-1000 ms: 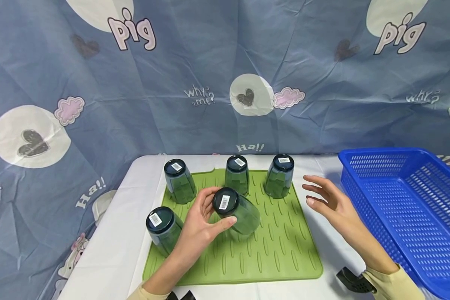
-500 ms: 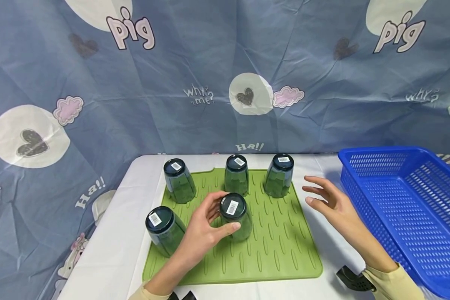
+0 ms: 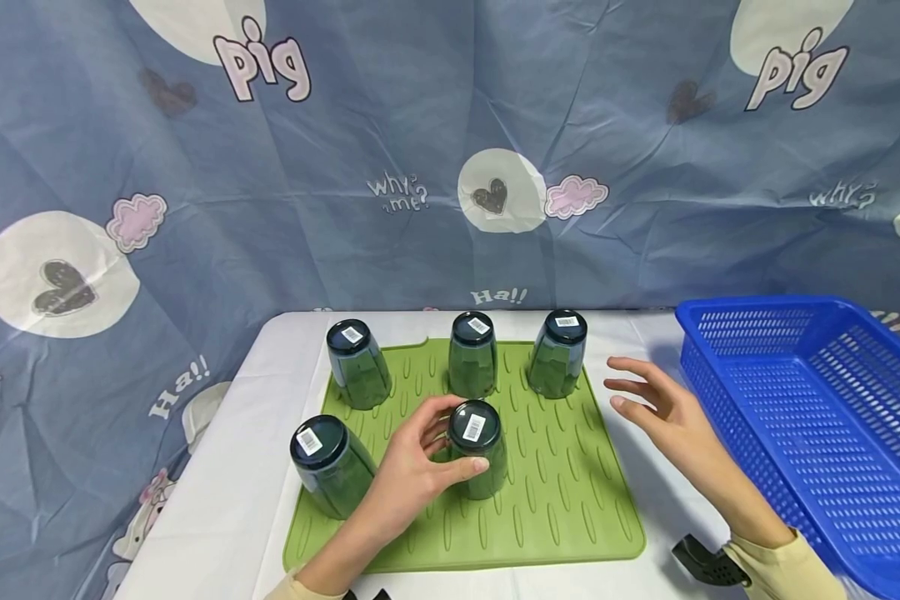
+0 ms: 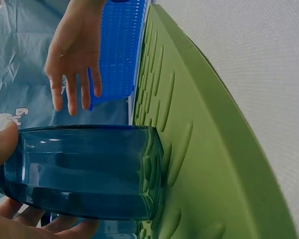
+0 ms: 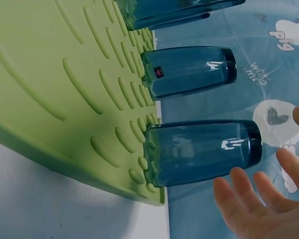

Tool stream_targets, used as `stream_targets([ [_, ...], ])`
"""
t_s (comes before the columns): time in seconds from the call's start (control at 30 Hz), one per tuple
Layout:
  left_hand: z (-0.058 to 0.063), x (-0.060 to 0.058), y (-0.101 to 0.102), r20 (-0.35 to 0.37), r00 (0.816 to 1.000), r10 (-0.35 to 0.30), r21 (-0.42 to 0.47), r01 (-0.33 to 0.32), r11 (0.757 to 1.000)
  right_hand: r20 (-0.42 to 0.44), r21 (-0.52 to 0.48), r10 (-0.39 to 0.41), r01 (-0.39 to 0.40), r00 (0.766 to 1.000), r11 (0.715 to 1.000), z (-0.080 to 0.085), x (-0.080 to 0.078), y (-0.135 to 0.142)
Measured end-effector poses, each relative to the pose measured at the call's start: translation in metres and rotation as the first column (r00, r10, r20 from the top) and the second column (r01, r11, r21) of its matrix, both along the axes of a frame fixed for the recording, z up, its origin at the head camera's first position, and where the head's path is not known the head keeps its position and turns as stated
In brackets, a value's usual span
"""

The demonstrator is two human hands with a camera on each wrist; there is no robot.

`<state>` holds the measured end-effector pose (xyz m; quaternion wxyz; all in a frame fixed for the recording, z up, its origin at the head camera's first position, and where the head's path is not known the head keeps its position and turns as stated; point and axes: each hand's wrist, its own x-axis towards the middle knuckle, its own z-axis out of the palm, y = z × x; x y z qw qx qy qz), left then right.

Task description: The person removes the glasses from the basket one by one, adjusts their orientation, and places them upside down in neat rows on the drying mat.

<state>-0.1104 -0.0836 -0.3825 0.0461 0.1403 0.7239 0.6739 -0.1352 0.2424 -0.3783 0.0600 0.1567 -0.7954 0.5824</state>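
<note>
Close to the middle of the green ribbed mat [image 3: 547, 492], my left hand [image 3: 416, 471] grips an upside-down tinted glass [image 3: 487, 443], thumb on the near side and fingers round the far side. The left wrist view shows this glass [image 4: 84, 172] with its rim down at the mat. My right hand [image 3: 663, 404] hovers just right of the mat, fingers spread and relaxed, holding nothing. Nearest to it is the back-right glass [image 3: 557, 358], also upside down. Two more inverted glasses stand along the back, a middle one [image 3: 472, 358] and a left one [image 3: 358, 367]. Another glass [image 3: 333, 471] stands front left.
A blue plastic basket [image 3: 750, 310] with slotted walls stands to the right, beyond my right forearm. White cloth [image 3: 217, 492] covers the table around the mat. A blue printed curtain [image 3: 390, 242] hangs behind the table's back edge.
The glass in my left hand has gone from tilted to upright and come down onto the mat, moving slightly toward me. My right hand has hardly moved.
</note>
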Motion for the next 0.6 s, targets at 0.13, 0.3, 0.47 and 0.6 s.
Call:
stream_targets([
  [0.13,-0.002,-0.0006,-0.0003,-0.001,1.0,-0.011,0.005,0.011,1.0,-0.003,0.002,-0.007,0.007,1.0,1.0,-0.0008,-0.0002,0.0005],
  [0.3,-0.0058,-0.0019,-0.0026,0.019,0.999,-0.041,0.034,0.04,0.999,0.001,0.007,-0.02,0.02,1.0,1.0,-0.0013,-0.0007,0.0011],
  [0.47,-0.0079,-0.0039,-0.0036,0.056,0.996,-0.062,0.079,0.058,0.995,0.0,0.022,-0.034,0.034,0.999,0.999,-0.001,-0.0018,0.0022],
  [0.6,-0.0087,-0.0054,-0.0024,0.059,0.996,-0.071,0.069,0.067,0.995,0.006,0.028,-0.043,0.042,0.999,0.999,-0.0019,-0.0027,0.0034],
])
